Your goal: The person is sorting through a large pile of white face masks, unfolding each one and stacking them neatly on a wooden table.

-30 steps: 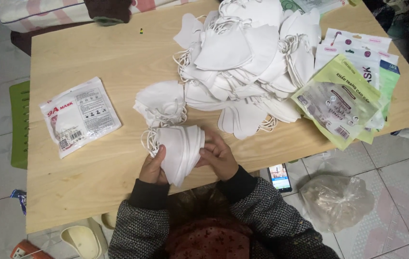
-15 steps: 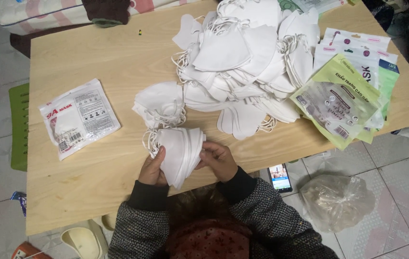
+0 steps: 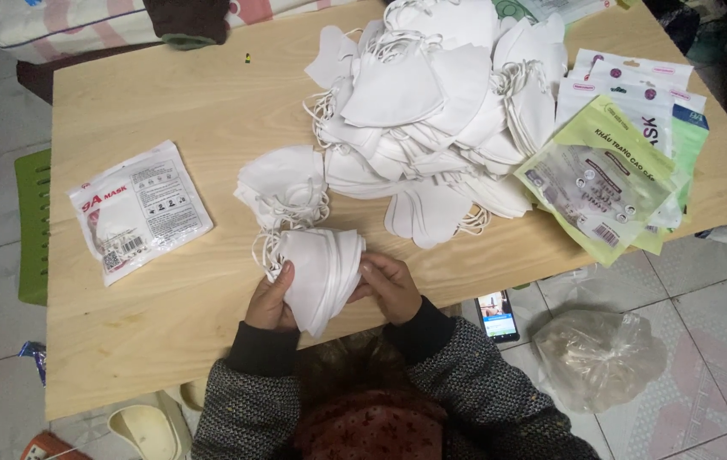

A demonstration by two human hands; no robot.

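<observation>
Both my hands hold a stack of white face masks point(image 3: 319, 271) near the front edge of a light wooden table point(image 3: 167, 111). My left hand point(image 3: 271, 300) grips the stack's left side, where the ear loops hang out. My right hand point(image 3: 390, 285) presses on its right side. Just behind the stack lies a smaller bundle of white masks point(image 3: 282, 186). A large loose heap of white masks point(image 3: 431, 94) covers the table's far middle.
A filled mask packet point(image 3: 137, 209) lies at the left. Several empty green and white packets point(image 3: 614, 166) are piled at the right edge. On the tiled floor are a phone point(image 3: 496, 315), a clear plastic bag point(image 3: 602, 353) and a slipper point(image 3: 146, 430).
</observation>
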